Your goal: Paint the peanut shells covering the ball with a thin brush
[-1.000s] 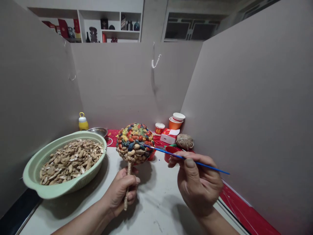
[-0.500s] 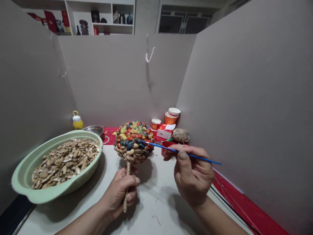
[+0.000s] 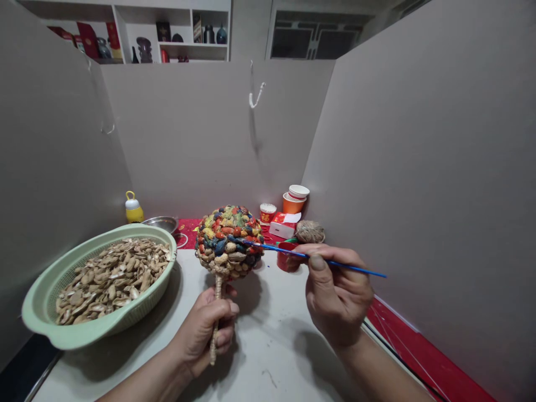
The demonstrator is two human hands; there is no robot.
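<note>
Curling round the beige cord-wrapped handle (image 3: 218, 286), your left hand (image 3: 215, 318) holds the round multicoloured peanut-shell head (image 3: 228, 229) above the white table (image 3: 268, 329); your raised right hand (image 3: 339, 296) pinches a slim blue paintbrush (image 3: 282, 251), tip at the shells.

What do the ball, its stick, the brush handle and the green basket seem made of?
Ball: apparently peanut shells, by their waisted outlines; glossy paint above, mostly bare, matte tan below.
Stick: seemingly twine or cord outside, given its ridged rings; core hidden.
Brush handle: smooth, glossy blue; painted wood or plastic, unclear.
Basket: probably satin plastic, from its moulded rim and perforated wall.
</note>
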